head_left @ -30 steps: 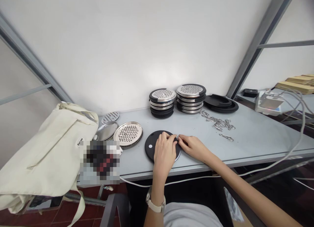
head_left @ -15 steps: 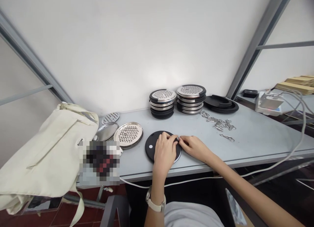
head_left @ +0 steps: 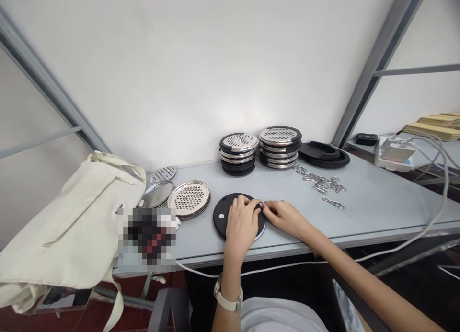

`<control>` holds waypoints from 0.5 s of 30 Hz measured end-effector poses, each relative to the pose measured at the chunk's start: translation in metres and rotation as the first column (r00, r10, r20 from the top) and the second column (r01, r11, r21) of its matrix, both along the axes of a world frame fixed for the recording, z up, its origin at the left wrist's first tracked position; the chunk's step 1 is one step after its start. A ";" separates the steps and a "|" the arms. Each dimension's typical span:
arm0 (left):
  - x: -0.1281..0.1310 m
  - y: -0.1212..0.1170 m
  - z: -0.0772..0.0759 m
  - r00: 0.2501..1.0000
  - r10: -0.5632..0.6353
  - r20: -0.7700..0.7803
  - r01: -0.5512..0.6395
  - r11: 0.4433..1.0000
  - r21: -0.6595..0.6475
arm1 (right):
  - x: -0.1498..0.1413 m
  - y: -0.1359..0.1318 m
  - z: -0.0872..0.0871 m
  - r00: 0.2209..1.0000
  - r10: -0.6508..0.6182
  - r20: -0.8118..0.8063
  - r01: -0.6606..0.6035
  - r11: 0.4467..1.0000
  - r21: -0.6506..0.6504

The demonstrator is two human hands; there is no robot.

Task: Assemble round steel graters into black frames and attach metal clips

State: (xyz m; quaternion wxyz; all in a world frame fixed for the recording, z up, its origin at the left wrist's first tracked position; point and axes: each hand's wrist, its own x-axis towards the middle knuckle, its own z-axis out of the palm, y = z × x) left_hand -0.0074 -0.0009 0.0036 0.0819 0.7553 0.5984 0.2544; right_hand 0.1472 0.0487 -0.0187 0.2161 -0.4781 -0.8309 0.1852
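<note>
A round black disc [head_left: 220, 225] with a white dot lies on the table near its front edge. My left hand [head_left: 242, 222] rests over it, fingers bent, with thumb and index finger closed at its right rim. At that rim my right hand [head_left: 283, 217] pinches a small shiny metal piece [head_left: 260, 204], mostly hidden by fingertips. The two hands nearly touch there. Right of them lies a pile of metal snap hooks [head_left: 319, 182], with a single snap hook [head_left: 333, 203] closer to me. Left of the disc sit stacked round metal grater plates [head_left: 189, 199].
Two stacks of graters, a left stack [head_left: 238, 154] and a right stack [head_left: 280, 147], stand at the wall beside black round trays [head_left: 325, 157]. A cream bag [head_left: 72, 222] covers the table's left end. A white cable [head_left: 388, 250] runs along the front edge.
The view has shifted very slightly. Both hands keep almost the same position at the disc's right rim, and nothing is let go.
</note>
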 end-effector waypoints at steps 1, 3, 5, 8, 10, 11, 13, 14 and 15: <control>0.000 0.000 0.000 1.000 0.000 -0.002 0.000 1.000 0.002 | 0.000 0.000 0.000 1.000 -0.003 0.002 0.003 1.000 -0.002; 0.000 -0.001 0.001 1.000 0.000 -0.005 0.001 1.000 0.009 | 0.000 -0.001 0.001 1.000 -0.009 0.004 0.009 1.000 -0.003; 0.000 -0.002 0.001 1.000 -0.003 -0.006 0.003 1.000 0.016 | 0.000 -0.001 0.001 1.000 -0.010 0.002 0.010 1.000 0.000; 0.000 -0.002 0.001 1.000 -0.001 -0.003 0.001 1.000 0.020 | 0.001 -0.001 0.001 1.000 -0.001 -0.001 0.001 1.000 0.000; 0.000 -0.003 0.001 1.000 0.002 -0.001 -0.002 1.000 0.021 | 0.001 -0.001 0.000 1.000 0.000 0.000 0.000 1.000 -0.001; 0.000 -0.002 0.001 1.000 0.003 0.000 -0.003 1.000 0.020 | 0.001 -0.001 0.000 1.000 -0.001 0.000 0.001 1.000 -0.003; 0.001 -0.002 0.002 1.000 0.004 0.008 -0.004 1.000 0.018 | 0.001 -0.001 0.000 1.000 0.001 -0.003 -0.001 1.000 -0.005; 0.001 -0.002 0.002 1.000 0.004 0.012 -0.004 1.000 0.016 | 0.001 -0.001 0.000 1.000 0.001 -0.006 -0.001 1.000 -0.005; 0.001 -0.001 0.002 1.000 0.005 0.015 -0.005 1.000 0.013 | 0.001 -0.001 0.000 1.000 0.002 -0.009 -0.002 1.000 -0.004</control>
